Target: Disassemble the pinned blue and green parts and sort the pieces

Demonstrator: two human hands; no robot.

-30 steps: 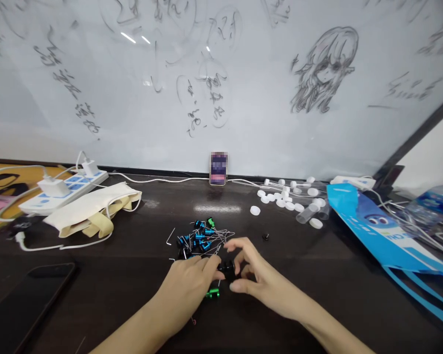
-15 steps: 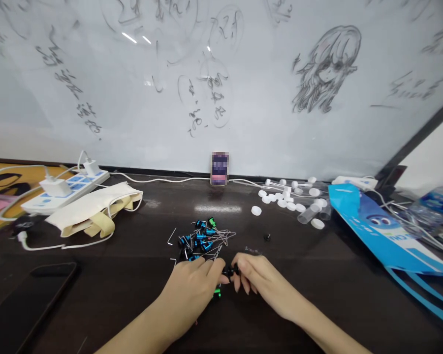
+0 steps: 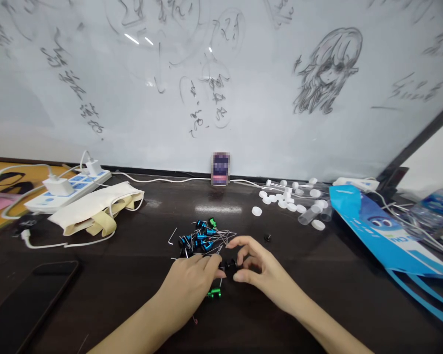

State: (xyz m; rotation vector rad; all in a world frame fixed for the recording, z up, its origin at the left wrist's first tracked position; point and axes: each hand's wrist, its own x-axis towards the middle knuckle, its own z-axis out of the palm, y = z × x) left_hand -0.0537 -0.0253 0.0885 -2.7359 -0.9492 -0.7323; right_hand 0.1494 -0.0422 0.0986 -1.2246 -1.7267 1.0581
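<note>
Black part [image 3: 232, 266] pokes from the left hand [image 3: 190, 280], its fingers pinched on it, between blue pieces [image 3: 207, 246] and a green piece [image 3: 215, 293]. Beside it, the right hand [image 3: 264, 268] curves wide; desk [image 3: 325, 280] stretches rightward to a blue bag [image 3: 369, 241]. The part looks stubby, ridged.

The left hand [image 3: 192, 280] is covering part of a black piece [image 3: 232, 265], while a propped phone [image 3: 220, 168] is appearing pixelated.
</note>
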